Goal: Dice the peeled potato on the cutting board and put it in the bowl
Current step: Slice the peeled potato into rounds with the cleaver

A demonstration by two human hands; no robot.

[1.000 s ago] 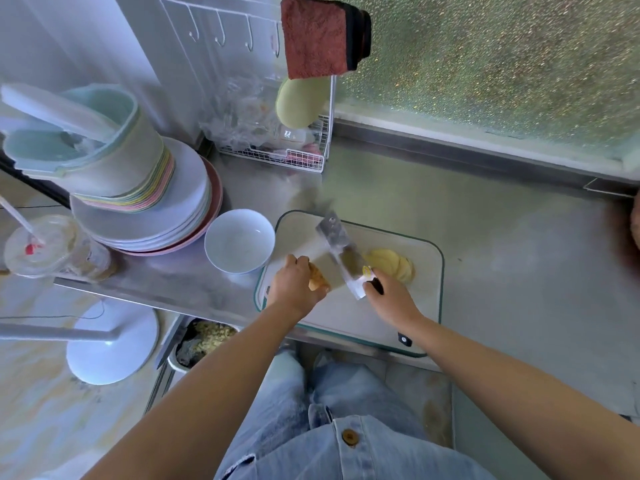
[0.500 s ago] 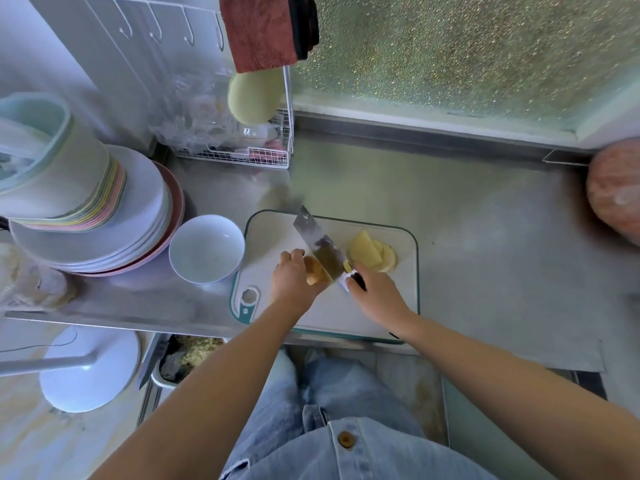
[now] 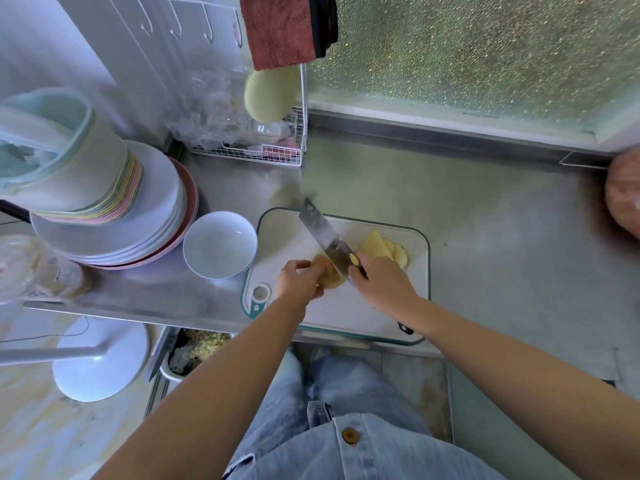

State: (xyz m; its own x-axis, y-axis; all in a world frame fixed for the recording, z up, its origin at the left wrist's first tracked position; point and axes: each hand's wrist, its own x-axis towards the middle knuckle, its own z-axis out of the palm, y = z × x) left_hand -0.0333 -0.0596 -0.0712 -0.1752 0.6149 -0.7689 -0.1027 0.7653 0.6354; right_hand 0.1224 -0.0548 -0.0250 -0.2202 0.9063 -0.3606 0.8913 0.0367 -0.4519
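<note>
The peeled potato (image 3: pixel 328 274) is lying yellow-brown on the cutting board (image 3: pixel 346 310), with the left hand (image 3: pixel 298 281) curling its fingers over it. The right hand (image 3: pixel 381 286) is gripping the cleaver (image 3: pixel 322 233), whose blade is resting against the potato's right side. Cut slices (image 3: pixel 382 249) (paler, flat, overlapping) are sitting just right of the blade. The white bowl (image 3: pixel 221 244) is standing just left of the board.

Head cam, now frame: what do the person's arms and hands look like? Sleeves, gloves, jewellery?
The left hand and right hand are ungloved, no rings or watch visible. Both forearms are bare to the frame edge; no sleeves show. Light blue denim clothing with a brown button below.
</note>
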